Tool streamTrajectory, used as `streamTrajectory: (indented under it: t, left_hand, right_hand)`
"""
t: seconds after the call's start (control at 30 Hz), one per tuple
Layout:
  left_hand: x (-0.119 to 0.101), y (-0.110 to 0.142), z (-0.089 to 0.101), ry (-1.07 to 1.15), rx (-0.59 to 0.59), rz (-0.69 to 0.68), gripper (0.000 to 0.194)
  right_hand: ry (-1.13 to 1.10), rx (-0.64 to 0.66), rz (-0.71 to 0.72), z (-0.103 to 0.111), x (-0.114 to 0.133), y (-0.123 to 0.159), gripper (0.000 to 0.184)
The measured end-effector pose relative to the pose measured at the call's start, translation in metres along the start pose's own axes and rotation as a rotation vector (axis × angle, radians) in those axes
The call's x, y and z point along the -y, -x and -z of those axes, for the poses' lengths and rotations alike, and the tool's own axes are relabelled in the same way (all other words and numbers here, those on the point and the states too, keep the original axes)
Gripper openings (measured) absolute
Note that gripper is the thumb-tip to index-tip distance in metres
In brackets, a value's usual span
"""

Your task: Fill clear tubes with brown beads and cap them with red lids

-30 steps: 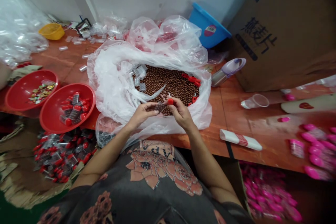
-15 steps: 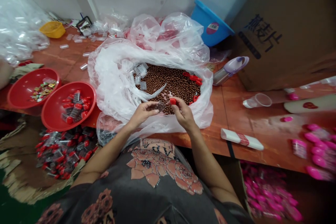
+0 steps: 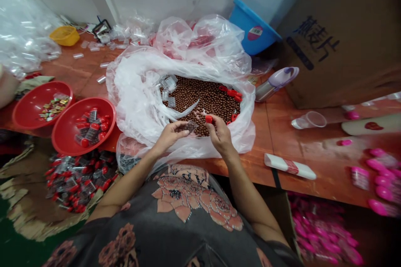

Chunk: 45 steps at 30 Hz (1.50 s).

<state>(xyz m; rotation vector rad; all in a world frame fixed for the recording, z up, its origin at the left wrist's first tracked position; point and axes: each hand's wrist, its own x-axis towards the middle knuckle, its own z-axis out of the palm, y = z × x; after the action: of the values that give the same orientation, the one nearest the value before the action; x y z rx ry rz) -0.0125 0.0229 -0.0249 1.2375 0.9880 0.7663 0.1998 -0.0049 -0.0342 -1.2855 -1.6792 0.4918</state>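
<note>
My left hand (image 3: 168, 134) pinches a small clear tube (image 3: 188, 126) filled with brown balls. My right hand (image 3: 220, 134) holds a red cap (image 3: 208, 119) just to the right of the tube's open end, a small gap between them. Both hands hover over the near edge of a large clear plastic bag (image 3: 134, 91) that holds a heap of brown balls (image 3: 206, 100). Several empty clear tubes (image 3: 167, 91) lie at the heap's left and several loose red caps (image 3: 231, 93) at its right.
A red bowl (image 3: 64, 139) with capped filled tubes and a second red bowl (image 3: 26, 112) with wrapped sweets stand at left. More filled tubes (image 3: 75, 179) lie below them. A blue basin (image 3: 250, 29), cardboard box (image 3: 338, 37), plastic cup (image 3: 308, 120) and pink pieces (image 3: 379, 175) are at right.
My hands have stayed over the bag with tube and cap. The right hand has eased the cap slightly away from the tube's end. The view shifted a little.
</note>
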Motion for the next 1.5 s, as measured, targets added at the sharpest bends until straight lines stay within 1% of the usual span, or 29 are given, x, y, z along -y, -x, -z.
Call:
streamTrajectory:
  t: [0.07, 0.2, 0.3, 0.4, 0.5, 0.53, 0.63, 0.67, 0.7, 0.77, 0.87, 0.93, 0.97, 1.0, 1.03, 1.13, 1.17, 1.2, 1.27, 1.33, 1.37, 1.43, 1.5]
  left_hand:
    - [-0.001, 0.0, 0.0, -0.01, 0.0, -0.006, 0.044]
    - [-0.004, 0.0, -0.002, -0.054, -0.006, -0.034, 0.043]
    - [-0.005, 0.0, -0.002, -0.087, -0.028, -0.066, 0.042]
    - [-0.005, 0.0, -0.002, -0.09, -0.033, -0.076, 0.041]
    - [-0.004, 0.002, -0.003, -0.058, -0.039, -0.067, 0.041]
    - [-0.004, 0.003, -0.003, -0.037, -0.042, -0.058, 0.041]
    - [-0.002, 0.005, -0.005, 0.048, -0.053, -0.03, 0.044]
    - [-0.002, 0.005, -0.006, 0.077, -0.051, -0.024, 0.045]
    - [-0.002, 0.005, -0.007, 0.103, -0.045, -0.02, 0.047]
    - [-0.002, 0.004, -0.011, 0.157, -0.027, -0.016, 0.045]
    - [-0.001, 0.002, -0.019, 0.268, -0.008, 0.049, 0.042]
    - [0.001, 0.0, -0.025, 0.32, -0.03, 0.105, 0.044]
    - [0.002, -0.001, -0.027, 0.329, -0.049, 0.119, 0.043]
    - [0.003, -0.001, -0.029, 0.328, -0.066, 0.124, 0.041]
    - [0.004, -0.001, -0.03, 0.322, -0.073, 0.129, 0.039]
    - [0.003, 0.0, -0.029, 0.3, -0.026, 0.17, 0.039]
    - [0.003, 0.0, -0.029, 0.293, -0.004, 0.181, 0.042]
    - [0.002, 0.0, -0.028, 0.286, 0.011, 0.184, 0.045]
    - [0.002, 0.0, -0.028, 0.279, 0.024, 0.174, 0.052]
    - [0.003, 0.0, -0.029, 0.294, 0.004, 0.162, 0.061]
    - [0.004, 0.0, -0.029, 0.312, -0.018, 0.154, 0.066]
    - [0.004, -0.001, -0.03, 0.35, -0.063, 0.146, 0.072]
    - [0.003, -0.002, -0.03, 0.365, -0.087, 0.153, 0.071]
  right_hand:
    - [0.035, -0.006, 0.018, 0.0, 0.001, -0.003, 0.032]
    - [-0.01, 0.136, 0.056, -0.002, 0.004, -0.007, 0.039]
    - [-0.033, 0.187, 0.056, -0.004, 0.005, -0.008, 0.04]
    - [-0.024, 0.201, 0.071, -0.006, 0.005, -0.005, 0.04]
    - [0.049, 0.213, 0.145, -0.009, 0.006, -0.002, 0.045]
    - [0.087, 0.216, 0.18, -0.01, 0.006, -0.001, 0.05]
    - [0.191, 0.204, 0.271, -0.014, 0.006, 0.001, 0.074]
    - [0.213, 0.197, 0.29, -0.015, 0.006, 0.001, 0.079]
    - [0.227, 0.189, 0.301, -0.016, 0.006, 0.001, 0.079]
    - [0.23, 0.183, 0.294, -0.017, 0.006, 0.0, 0.073]
    - [0.175, 0.244, 0.228, -0.018, 0.011, -0.001, 0.068]
    - [0.109, 0.322, 0.146, -0.019, 0.013, 0.0, 0.066]
    - [0.062, 0.34, 0.09, -0.019, 0.013, 0.001, 0.065]
    - [-0.001, 0.329, 0.018, -0.02, 0.012, 0.002, 0.062]
    - [-0.083, 0.292, -0.068, -0.02, 0.01, 0.003, 0.057]
    - [-0.376, 0.121, -0.32, -0.022, 0.006, 0.005, 0.04]
    - [-0.442, 0.073, -0.364, -0.022, 0.006, 0.005, 0.036]
    - [-0.471, 0.044, -0.374, -0.022, 0.007, 0.004, 0.033]
    - [-0.422, 0.032, -0.299, -0.023, 0.011, 0.003, 0.028]
    - [-0.284, 0.082, -0.155, -0.023, 0.018, 0.003, 0.028]
    - [-0.2, 0.124, -0.077, -0.024, 0.021, 0.003, 0.033]
    - [-0.037, 0.202, 0.055, -0.024, 0.026, 0.004, 0.05]
    - [0.104, 0.252, 0.136, -0.025, 0.029, 0.006, 0.066]
